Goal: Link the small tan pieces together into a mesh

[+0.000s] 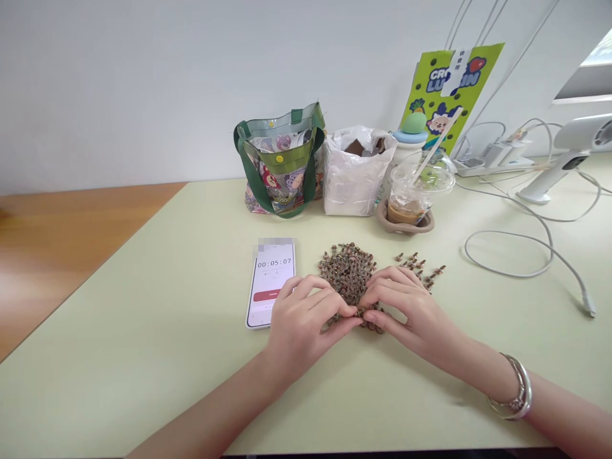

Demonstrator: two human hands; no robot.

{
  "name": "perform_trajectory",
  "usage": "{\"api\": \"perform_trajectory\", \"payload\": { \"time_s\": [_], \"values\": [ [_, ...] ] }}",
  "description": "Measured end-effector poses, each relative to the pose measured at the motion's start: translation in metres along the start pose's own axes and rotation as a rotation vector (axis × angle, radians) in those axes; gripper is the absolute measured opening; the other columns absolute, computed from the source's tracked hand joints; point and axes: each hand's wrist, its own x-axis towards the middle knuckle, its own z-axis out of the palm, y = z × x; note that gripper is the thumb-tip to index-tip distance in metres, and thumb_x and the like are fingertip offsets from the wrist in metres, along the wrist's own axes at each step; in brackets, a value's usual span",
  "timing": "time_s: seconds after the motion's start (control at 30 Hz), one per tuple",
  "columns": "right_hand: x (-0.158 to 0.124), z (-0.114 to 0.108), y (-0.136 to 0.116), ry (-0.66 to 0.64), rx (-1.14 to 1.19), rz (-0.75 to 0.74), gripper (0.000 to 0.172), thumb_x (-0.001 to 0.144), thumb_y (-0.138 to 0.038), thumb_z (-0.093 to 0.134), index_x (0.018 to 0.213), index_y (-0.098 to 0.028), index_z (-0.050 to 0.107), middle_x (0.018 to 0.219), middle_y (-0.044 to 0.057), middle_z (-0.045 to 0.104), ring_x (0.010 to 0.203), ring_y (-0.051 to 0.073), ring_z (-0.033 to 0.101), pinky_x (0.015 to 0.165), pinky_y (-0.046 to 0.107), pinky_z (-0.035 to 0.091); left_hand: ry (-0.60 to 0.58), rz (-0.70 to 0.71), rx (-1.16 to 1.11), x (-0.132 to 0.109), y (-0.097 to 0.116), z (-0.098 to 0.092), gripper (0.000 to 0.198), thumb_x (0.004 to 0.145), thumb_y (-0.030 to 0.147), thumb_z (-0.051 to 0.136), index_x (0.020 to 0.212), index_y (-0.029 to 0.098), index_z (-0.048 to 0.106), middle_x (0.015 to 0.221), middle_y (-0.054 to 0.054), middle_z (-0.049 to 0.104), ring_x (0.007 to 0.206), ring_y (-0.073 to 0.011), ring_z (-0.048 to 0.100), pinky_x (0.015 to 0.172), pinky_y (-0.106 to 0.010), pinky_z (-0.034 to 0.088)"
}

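Observation:
A heap of small brown-gold screws (348, 271), which seem to have washers on them, lies on the table in front of me. At the near edge of the heap, my left hand (306, 315) pinches a screw (359, 313) between thumb and index finger. My right hand (406, 306) meets it fingertip to fingertip, thumb and finger closed on the same small piece, most of which the fingers hide. Beyond the right knuckles lies a looser group of screws (434, 275). Just left of the heap is a phone (261, 280) with a running timer, partly behind my left hand.
Along the wall stand a green-strapped clear bag (282, 169), a white plastic bag (356, 178), a bottle (408, 143) and an iced drink cup (406, 204) in a brown holder (406, 226). Right are a white cable (521, 233), a power strip (497, 162) and a small fan (564, 159).

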Motion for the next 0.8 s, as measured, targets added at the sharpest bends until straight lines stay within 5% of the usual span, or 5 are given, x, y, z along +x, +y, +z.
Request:
{"api": "perform_trajectory", "payload": {
  "time_s": [0.33,0.8],
  "values": [
    [-0.0014,0.0017,0.0019,0.149,-0.131,-0.097,0.005,0.084,-0.023,0.057,0.089,-0.023,0.057,0.082,-0.001,0.065,0.089,0.017,0.052,0.085,0.036,0.034,0.017,0.005,0.008,0.0021,-0.0003,-0.0006,0.016,0.075,0.027,0.069,0.068,0.020,0.056,0.063,0.008,0.064,0.073,-0.0135,0.057,0.070,-0.028,0.035],
    [-0.0014,0.0005,0.0012,0.112,-0.115,-0.120,0.004,0.083,-0.025,0.056,0.085,-0.023,0.059,0.080,-0.002,0.065,0.091,0.017,0.053,0.086,0.037,0.033,0.004,-0.011,-0.014,0.0003,0.0011,-0.0006,0.020,0.073,0.030,0.070,0.065,0.020,0.056,0.064,0.009,0.066,0.073,-0.0135,0.058,0.072,-0.029,0.035]
  ]
}}
